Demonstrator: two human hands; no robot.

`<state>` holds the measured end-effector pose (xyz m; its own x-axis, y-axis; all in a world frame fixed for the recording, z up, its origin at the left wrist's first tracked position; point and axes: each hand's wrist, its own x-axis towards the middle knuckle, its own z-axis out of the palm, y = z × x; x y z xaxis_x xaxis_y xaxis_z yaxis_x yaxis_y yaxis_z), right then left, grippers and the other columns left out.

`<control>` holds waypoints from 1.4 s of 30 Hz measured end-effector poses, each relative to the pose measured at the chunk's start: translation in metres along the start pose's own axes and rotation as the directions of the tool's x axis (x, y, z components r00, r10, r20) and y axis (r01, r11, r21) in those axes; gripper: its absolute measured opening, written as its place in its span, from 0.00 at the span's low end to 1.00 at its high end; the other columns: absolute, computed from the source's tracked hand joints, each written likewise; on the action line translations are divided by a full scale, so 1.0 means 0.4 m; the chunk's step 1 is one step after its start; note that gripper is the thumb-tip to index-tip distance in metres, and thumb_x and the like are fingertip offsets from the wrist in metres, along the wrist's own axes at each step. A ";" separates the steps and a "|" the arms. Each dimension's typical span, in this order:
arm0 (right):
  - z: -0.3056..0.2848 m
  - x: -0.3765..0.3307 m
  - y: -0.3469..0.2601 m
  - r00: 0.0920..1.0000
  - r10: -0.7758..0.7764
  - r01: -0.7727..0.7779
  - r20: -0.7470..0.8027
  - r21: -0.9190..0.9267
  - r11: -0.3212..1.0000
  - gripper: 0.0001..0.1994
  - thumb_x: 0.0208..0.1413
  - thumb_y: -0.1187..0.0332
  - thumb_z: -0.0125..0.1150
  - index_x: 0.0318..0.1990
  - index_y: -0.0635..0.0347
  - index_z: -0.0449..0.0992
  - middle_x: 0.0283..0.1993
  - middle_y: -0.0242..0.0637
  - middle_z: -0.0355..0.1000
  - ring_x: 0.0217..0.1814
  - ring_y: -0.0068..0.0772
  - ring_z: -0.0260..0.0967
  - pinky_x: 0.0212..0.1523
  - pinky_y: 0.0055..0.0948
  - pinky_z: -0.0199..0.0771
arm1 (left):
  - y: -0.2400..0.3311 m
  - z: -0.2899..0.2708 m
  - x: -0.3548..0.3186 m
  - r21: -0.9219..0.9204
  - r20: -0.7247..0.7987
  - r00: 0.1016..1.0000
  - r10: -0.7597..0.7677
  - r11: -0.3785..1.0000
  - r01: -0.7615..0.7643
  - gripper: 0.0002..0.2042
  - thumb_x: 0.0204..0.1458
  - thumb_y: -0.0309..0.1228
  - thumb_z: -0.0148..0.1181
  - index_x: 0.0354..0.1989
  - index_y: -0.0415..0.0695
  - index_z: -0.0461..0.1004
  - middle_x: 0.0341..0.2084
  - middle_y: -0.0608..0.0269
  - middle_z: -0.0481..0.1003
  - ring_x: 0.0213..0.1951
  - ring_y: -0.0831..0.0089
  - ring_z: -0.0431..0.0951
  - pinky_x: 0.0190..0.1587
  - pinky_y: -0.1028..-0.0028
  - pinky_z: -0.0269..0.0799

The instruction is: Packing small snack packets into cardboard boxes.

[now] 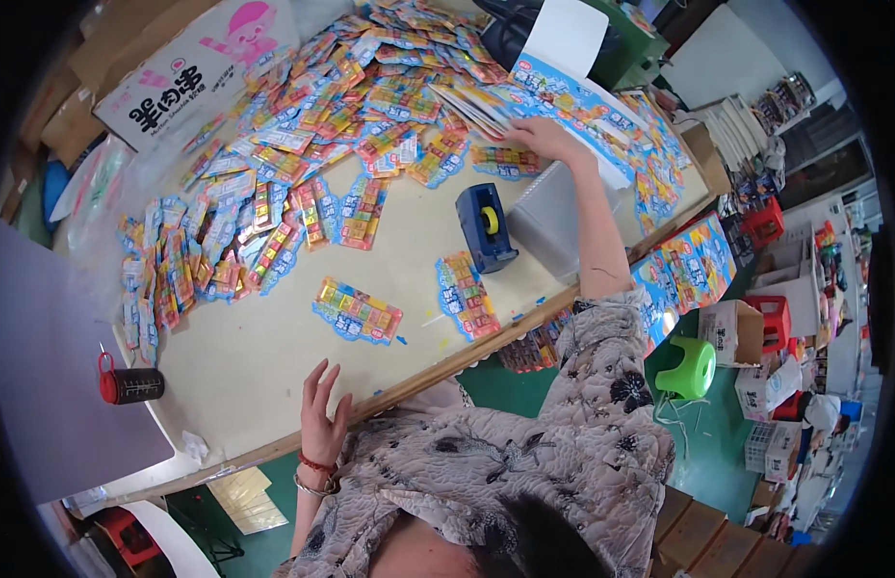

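Thin card stack (473, 114) is sited on the far side of the cream tabletop (255, 385), right of centre. Near to far: left hand (322, 424) is poised over the near edge, fingers extended and parted, nothing gripped; table contact can't be told. Just beyond its fingertips a loose carded pack (358, 310) is laid flat, long axis left to right, right end angled nearer. To its right a second carded pack (468, 294) is laid roughly fore-aft, with the navy tape dispenser (486, 249) placed just past it. Clear plastic bin (553, 217) is partly covered by the right forearm.

Key relation: stack is located forward-left of the right hand (548, 140), long axis angled away to the left, near end met by the fingertips. Right hand is clearly nearer; left is well apart. Right arm is stretched forward, forearm slanted left, back of hand up, fingers pointed left. Whether the stack is pinched or only touched can't be told. Beyond, stack is flanked by the pack pile (312, 106) and the blue printed carton (563, 96).
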<state>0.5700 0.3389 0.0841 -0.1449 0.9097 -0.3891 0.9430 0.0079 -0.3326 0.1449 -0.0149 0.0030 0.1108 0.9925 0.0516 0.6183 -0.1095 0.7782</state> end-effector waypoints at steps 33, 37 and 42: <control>-0.180 0.154 0.114 0.334 -0.555 -0.123 -0.761 -0.619 0.775 0.17 0.44 0.78 0.53 0.43 0.51 0.73 0.39 0.34 0.68 0.48 0.37 0.66 0.50 0.39 0.63 | -0.099 0.058 -0.018 0.592 0.118 0.911 -0.395 0.764 0.255 0.40 0.51 0.47 0.53 0.69 0.43 0.45 0.69 0.45 0.36 0.70 0.44 0.30 0.65 0.45 0.22; -0.193 -0.043 -0.274 0.270 -0.809 0.281 -0.522 -0.761 0.585 0.17 0.44 0.77 0.53 0.44 0.51 0.75 0.33 0.36 0.66 0.41 0.40 0.66 0.43 0.37 0.63 | -0.048 0.040 0.104 -0.143 -0.234 0.962 -0.140 0.984 0.109 0.47 0.47 0.41 0.61 0.70 0.44 0.35 0.70 0.49 0.37 0.70 0.50 0.35 0.66 0.48 0.33; 0.064 -0.210 -0.636 0.167 -0.931 0.613 -0.323 -0.706 0.355 0.17 0.43 0.76 0.53 0.44 0.56 0.74 0.36 0.34 0.65 0.46 0.36 0.65 0.45 0.35 0.62 | 0.115 -0.045 0.368 -0.953 -0.253 0.909 -0.331 0.249 -0.174 0.45 0.54 0.34 0.57 0.70 0.52 0.26 0.68 0.53 0.42 0.66 0.61 0.51 0.59 0.55 0.61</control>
<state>0.3346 0.2499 0.1793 -0.8057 0.2791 0.5225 0.4577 0.8532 0.2500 0.1757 0.1271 0.0576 -0.3002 0.9524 -0.0522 -0.6066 -0.1484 0.7810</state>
